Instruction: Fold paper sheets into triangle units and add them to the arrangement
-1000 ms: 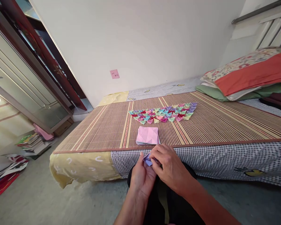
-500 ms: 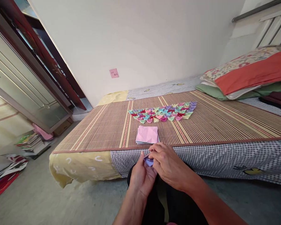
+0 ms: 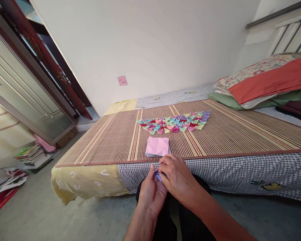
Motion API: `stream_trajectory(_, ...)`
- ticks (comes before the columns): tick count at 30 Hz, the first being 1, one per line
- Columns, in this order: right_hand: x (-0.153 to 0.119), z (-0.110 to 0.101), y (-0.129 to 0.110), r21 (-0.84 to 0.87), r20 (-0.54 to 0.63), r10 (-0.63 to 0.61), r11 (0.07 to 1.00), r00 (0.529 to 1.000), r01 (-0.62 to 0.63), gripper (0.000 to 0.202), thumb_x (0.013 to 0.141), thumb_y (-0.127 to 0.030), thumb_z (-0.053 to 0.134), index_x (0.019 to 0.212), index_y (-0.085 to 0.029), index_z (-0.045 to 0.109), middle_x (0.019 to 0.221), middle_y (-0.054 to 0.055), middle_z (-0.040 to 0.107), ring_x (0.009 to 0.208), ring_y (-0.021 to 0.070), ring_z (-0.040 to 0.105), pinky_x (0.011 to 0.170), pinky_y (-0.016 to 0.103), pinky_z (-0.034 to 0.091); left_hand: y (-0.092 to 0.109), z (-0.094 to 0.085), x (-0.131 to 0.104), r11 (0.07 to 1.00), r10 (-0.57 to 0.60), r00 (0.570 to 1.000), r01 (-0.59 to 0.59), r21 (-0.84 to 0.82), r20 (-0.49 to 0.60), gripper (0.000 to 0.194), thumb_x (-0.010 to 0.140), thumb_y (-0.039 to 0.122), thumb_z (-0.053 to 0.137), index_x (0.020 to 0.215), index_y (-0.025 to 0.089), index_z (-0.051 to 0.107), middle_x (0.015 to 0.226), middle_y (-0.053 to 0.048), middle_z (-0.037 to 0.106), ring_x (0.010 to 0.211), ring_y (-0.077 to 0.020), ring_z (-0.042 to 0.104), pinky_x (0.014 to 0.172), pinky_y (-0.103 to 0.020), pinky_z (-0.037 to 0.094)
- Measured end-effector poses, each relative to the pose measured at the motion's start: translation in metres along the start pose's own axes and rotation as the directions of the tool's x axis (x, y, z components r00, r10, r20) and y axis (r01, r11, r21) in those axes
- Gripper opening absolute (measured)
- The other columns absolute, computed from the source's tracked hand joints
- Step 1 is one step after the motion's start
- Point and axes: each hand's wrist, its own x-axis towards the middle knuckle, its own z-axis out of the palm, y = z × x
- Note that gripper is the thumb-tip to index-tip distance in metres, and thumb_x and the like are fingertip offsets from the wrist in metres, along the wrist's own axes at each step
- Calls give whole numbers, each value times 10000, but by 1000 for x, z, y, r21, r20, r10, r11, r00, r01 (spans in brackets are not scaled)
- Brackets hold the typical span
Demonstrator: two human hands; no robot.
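A small piece of purple folded paper point(image 3: 158, 176) is held between both hands, over my lap at the bed's front edge. My left hand point(image 3: 152, 190) grips it from below and the left, thumb upright along its side. My right hand point(image 3: 177, 174) comes over from the right, with its bent fingers pinching the paper and covering part of it. Just beyond the hands lies a stack of square creased paper sheets point(image 3: 157, 146), pink on top. Farther back, several rows of small folded paper boats point(image 3: 174, 122) in many colours stand close together.
A striped mat point(image 3: 110, 137) covers the bed. Pillows point(image 3: 271, 83) and folded cloth are piled at the right. A pink note point(image 3: 122, 80) is stuck to the wall. On the floor at left is a stack of books point(image 3: 30, 154), near a glass-panelled door point(image 3: 37, 90).
My right hand's fingers have shifted slightly over the purple paper, which has tilted a little. Both hands stay on it. The whole view has moved slightly.
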Motion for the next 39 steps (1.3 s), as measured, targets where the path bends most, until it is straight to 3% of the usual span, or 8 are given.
stream_trajectory(14,-1,18,0,-46,-74,3,999,997,-7,169,869,-63,690,732,-163,689,890,67,698,916,248,616,801,386,436,-3,-13,8,1000,23,999,-24,-14,-25,442,1097,292,383,871,100,711,821,-111,764,777,-178,752,826,-310,612)
stream_trajectory(18,-3,3,14,60,-137,45,998,990,-37,199,871,-33,662,741,-184,663,910,37,681,927,222,620,836,368,444,1,-15,8,992,80,997,-79,94,-13,425,1086,318,414,957,66,732,955,-183,782,856,-225,765,878,-373,602)
stream_trajectory(23,-13,-27,60,143,-262,123,986,957,-88,182,874,-97,641,731,-208,628,886,42,664,903,243,614,846,398,461,9,-34,14,911,216,976,-194,363,-20,332,1022,305,566,1022,39,766,983,-212,795,854,-235,773,796,-320,590)
stream_trajectory(26,-25,-36,91,123,-294,194,979,936,-165,163,905,-169,591,756,-221,631,870,54,652,880,260,619,794,398,480,10,-53,21,729,395,916,-358,583,68,338,925,396,698,995,78,789,921,-172,806,815,-237,758,734,-302,577)
stream_trajectory(31,-46,-40,133,50,-300,241,970,923,-237,166,906,-185,544,755,-231,597,847,64,665,835,258,632,755,385,495,12,-86,26,125,651,692,-501,856,310,202,849,386,762,929,205,805,973,-110,800,998,-294,716,941,-372,539)
stream_trajectory(33,-51,-42,149,13,-302,257,964,918,-265,159,917,-210,542,778,-235,615,843,68,676,831,265,638,757,390,496,14,-104,31,-59,664,629,-493,868,403,194,860,372,732,971,232,809,1041,-118,789,1052,-321,702,994,-430,525)
stream_trajectory(37,-49,-47,183,-51,-300,282,949,911,-310,134,881,-180,559,780,-230,631,870,74,699,856,272,649,760,381,490,23,-152,52,-357,593,587,-421,834,551,263,859,378,687,1016,214,820,1160,-155,784,1137,-387,707,1020,-564,537)
stream_trajectory(39,-43,-49,201,-92,-294,290,940,911,-329,122,861,-156,579,774,-223,631,869,70,705,857,267,648,769,373,483,32,-174,64,-523,507,572,-391,758,645,283,889,340,663,1097,214,808,1233,-148,770,1173,-360,709,1014,-531,563)
